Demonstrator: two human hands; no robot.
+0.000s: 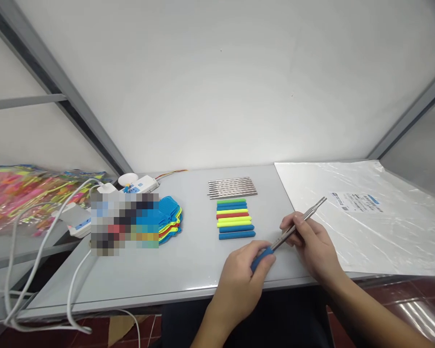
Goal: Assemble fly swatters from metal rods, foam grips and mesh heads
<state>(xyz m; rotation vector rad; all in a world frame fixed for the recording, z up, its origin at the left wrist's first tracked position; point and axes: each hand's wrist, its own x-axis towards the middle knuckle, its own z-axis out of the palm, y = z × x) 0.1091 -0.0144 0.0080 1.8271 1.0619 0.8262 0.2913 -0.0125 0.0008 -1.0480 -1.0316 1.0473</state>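
My left hand (244, 273) is closed around a blue handle sleeve (262, 258), which sits at the lower end of a metal rod (282, 238). My right hand (313, 241) grips that rod further up, its fingers wrapped round the shaft. The rod slants up to the right, and its thin tip sticks out past my right fingers. To the left of my hands lies a row of blue, yellow, red and green handle sleeves (235, 225). Behind this row, several bare metal rods (232, 187) lie side by side.
Blue, yellow and red plastic pieces (172, 212) are stacked at left, partly behind a blurred patch. Power strips (145, 184) and white cables (36, 270) lie near the left edge. Bagged colourful items (25, 198) fill the far left. A white labelled plastic sheet (391, 232) covers the right side.
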